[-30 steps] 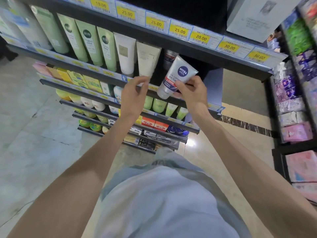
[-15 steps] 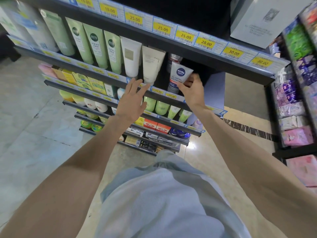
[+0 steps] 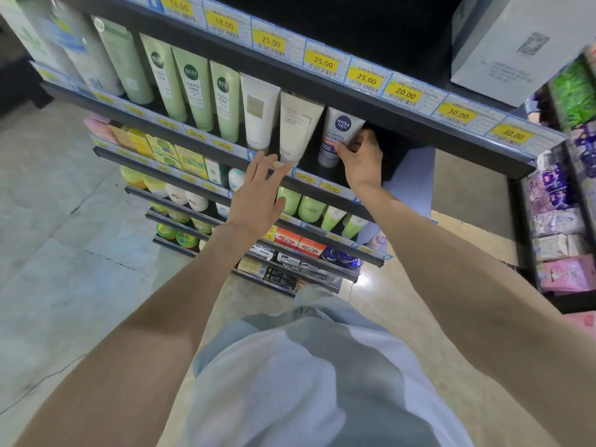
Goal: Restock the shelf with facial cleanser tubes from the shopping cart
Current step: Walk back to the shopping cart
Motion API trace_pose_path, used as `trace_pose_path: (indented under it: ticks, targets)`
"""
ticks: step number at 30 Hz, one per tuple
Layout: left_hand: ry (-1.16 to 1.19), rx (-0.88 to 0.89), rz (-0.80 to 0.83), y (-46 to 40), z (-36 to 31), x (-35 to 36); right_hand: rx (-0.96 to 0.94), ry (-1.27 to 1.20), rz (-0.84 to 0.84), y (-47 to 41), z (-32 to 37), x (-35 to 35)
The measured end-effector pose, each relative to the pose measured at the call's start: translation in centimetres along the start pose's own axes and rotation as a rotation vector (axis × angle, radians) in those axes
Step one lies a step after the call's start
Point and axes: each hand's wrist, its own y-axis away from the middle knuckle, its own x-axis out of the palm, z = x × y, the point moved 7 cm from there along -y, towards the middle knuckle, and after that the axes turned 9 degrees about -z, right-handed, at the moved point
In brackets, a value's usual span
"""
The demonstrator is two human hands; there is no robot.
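Observation:
A white facial cleanser tube (image 3: 337,130) with a blue round logo stands cap-down on the black shelf (image 3: 419,137), at the right end of a row of tubes. My right hand (image 3: 361,159) grips its right side with thumb and curled fingers. Its neighbours are two cream tubes (image 3: 298,124) and several green tubes (image 3: 193,88) further left. My left hand (image 3: 258,191) hovers in front of the shelf edge with fingers spread straight, holding nothing. The shopping cart is out of view.
Yellow price tags (image 3: 322,62) line the shelf above. Lower shelves (image 3: 290,221) hold bottles, jars and boxes. A grey carton (image 3: 516,43) sits up right. A second rack with packets (image 3: 558,221) stands at the right. Dark shelf space lies right of the tube.
My right hand has carried the tilted tube into the shelf and stood it cap-down beside the cream tubes. My left hand let go of it, opened and dropped below the shelf edge.

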Motion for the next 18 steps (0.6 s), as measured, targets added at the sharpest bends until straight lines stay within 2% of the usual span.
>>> trace_pose_path:
  ticks: [12, 18]
  targets:
    - [-0.018, -0.008, 0.003, -0.2, 0.1, -0.1, 0.031, 0.009, -0.039, -1.7, -0.8, 1.7]
    - [0.004, -0.030, 0.049, 0.0, -0.4, -0.4, 0.086, -0.024, 0.063, 0.5, -0.9, -0.1]
